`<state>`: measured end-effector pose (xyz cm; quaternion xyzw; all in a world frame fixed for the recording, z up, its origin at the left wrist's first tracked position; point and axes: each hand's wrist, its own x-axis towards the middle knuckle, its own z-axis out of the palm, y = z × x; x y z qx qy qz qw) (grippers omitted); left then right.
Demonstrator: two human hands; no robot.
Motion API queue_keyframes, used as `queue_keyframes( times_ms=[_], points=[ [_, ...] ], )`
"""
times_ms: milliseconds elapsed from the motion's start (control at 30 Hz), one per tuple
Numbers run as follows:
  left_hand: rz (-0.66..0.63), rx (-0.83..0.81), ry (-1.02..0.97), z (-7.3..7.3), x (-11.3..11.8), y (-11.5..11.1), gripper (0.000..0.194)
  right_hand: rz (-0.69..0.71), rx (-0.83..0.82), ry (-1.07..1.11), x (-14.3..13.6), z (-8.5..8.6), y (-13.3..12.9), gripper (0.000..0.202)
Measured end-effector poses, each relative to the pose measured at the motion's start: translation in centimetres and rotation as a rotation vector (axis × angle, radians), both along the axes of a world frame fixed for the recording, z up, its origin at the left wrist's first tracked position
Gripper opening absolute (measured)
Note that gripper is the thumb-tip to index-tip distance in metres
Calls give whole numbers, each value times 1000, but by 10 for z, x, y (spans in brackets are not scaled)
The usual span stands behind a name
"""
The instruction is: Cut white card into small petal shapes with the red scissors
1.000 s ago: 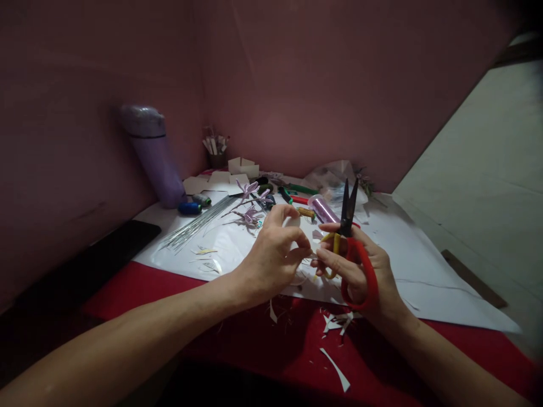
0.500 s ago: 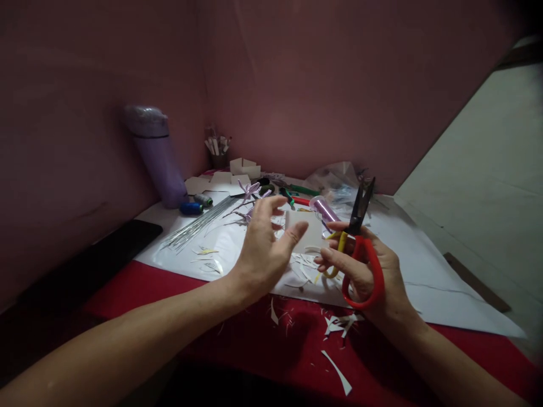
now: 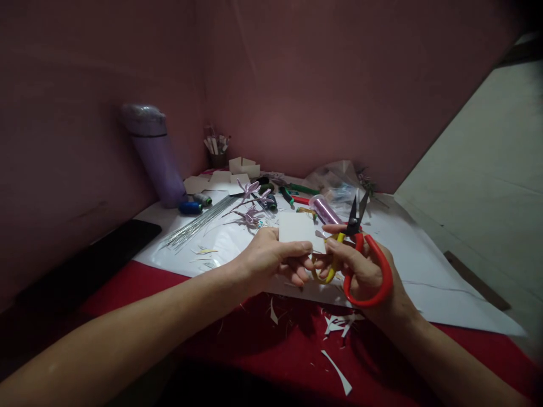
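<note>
To the right of the right hand's [image 3: 373, 277] grip, a hand could pass low over the white sheet [image 3: 432, 260]. Beyond both grips, the gold spool [image 3: 306, 213] and purple tube [image 3: 326, 210] block a low path; raised, open scissors [image 3: 353, 221] narrow it. Ahead-left of the left hand's [image 3: 269, 257] grip lie purple flowers [image 3: 249, 189].

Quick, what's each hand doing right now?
Left hand: closed on a white card.
Right hand: holding the scissors, blades apart; whether it also grips the card, I can't tell.
</note>
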<state>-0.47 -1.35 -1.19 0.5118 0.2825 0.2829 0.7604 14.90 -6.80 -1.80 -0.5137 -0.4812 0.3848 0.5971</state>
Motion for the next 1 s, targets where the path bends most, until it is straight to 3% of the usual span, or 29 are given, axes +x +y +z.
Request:
queue_keyframes(
  times_ms=[367,633,1000],
  points=[
    [21,10,-9,2,3,-4,19,-4,-5,33,0,2,-4,35],
    [82,-14,-56,-4,5,-6,12,-6,-8,48,-5,7,-6,32],
    [157,-58,-20,-8,8,-11,13,-60,-14,-79,-6,7,-5,34]
  ],
)
